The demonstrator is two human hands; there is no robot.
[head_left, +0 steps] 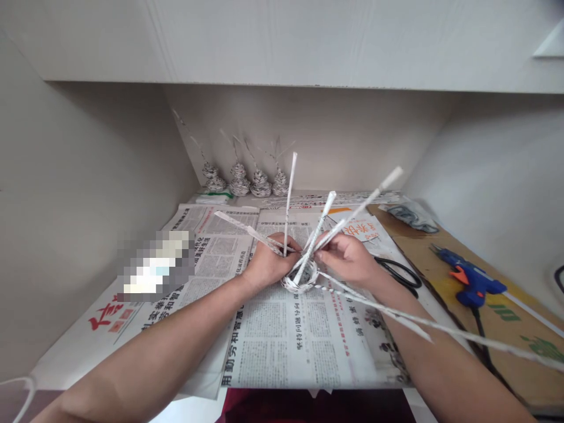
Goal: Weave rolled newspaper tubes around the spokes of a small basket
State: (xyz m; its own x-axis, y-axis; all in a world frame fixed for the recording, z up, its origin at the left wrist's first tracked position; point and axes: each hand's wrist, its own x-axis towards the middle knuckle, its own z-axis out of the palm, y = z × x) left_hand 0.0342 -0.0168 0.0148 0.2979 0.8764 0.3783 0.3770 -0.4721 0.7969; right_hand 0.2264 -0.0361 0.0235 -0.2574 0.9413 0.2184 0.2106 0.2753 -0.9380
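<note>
A small round basket (299, 283) woven from rolled paper strips sits between my hands over the newspaper. Several paper strips (324, 217) stick up and outward from it, and long ones trail to the right across my forearm. My left hand (274, 258) grips the basket's left side, its fingers curled round the rim and partly hidden by strips. My right hand (346, 258) pinches a paper strip at the right side of the rim.
Newspaper sheets (264, 352) cover the table. Several finished woven gourd shapes (261, 183) stand at the back wall beside a pile of paper rods (348, 200). On the right, a blue glue gun (476, 279) lies on cardboard (520, 358), near black-handled scissors (400, 273) and a plastic bag (409, 217).
</note>
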